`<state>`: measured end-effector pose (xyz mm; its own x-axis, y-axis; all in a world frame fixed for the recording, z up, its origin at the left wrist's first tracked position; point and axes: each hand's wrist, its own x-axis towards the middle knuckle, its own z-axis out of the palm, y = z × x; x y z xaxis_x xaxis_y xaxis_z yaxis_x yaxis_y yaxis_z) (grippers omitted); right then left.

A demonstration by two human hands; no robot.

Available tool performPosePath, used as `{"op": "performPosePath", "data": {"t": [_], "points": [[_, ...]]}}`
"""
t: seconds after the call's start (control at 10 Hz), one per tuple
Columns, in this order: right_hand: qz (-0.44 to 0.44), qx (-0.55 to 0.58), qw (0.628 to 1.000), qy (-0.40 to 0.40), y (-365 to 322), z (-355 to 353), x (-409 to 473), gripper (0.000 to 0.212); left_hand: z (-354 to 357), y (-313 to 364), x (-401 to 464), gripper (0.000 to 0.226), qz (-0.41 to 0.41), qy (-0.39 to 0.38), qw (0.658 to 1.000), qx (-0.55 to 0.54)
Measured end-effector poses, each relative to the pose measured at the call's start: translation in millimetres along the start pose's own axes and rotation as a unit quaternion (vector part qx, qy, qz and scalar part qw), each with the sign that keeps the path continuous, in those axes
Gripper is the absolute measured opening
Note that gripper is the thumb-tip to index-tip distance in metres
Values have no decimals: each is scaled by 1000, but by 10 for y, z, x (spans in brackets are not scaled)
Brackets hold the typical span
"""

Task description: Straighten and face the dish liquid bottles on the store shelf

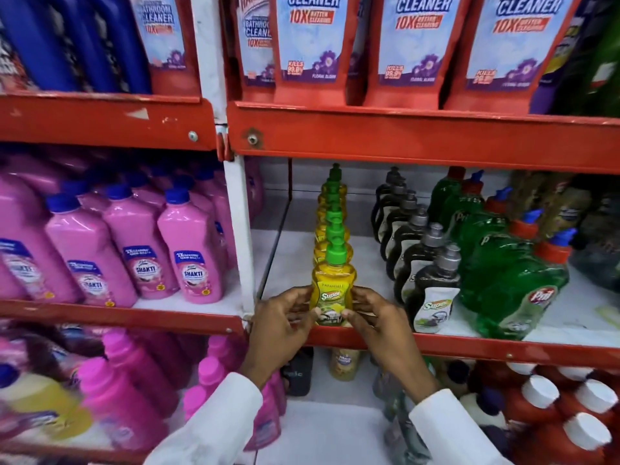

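A row of yellow dish liquid bottles with green caps runs front to back on the middle shelf (436,347). The front yellow bottle (333,286) stands upright at the shelf's front edge, label facing me. My left hand (281,325) grips its left side and my right hand (379,322) grips its right side, thumbs on the lower label. To the right stand a row of dark dish liquid bottles (431,293) with grey caps, turned at an angle, and a row of green dish liquid bottles (510,286) with red caps, leaning.
Red bathroom cleaner pouches (308,45) fill the shelf above. Pink bottles (198,250) crowd the left bay behind a white upright post (240,236). Below are pink bottles, a yellow bottle and red bottles with white caps (570,417). Bare shelf lies between the yellow and dark rows.
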<state>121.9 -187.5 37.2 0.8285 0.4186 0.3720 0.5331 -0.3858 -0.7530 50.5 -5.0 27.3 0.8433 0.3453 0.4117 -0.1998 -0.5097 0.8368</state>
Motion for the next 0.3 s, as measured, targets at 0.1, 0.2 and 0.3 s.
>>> {"op": "performPosePath", "data": {"t": [0.1, 0.2, 0.3], "points": [[12, 28, 1000, 0, -3, -18, -4, 38, 3, 8, 11, 41, 5, -2, 1000, -10], [27, 68, 996, 49, -131, -125, -122, 36, -60, 148, -22, 40, 20, 11, 1000, 21], [4, 119, 962, 245, -433, -473, -360, 30, -184, 486, -6, 42, 142, 85, 979, 119]]}}
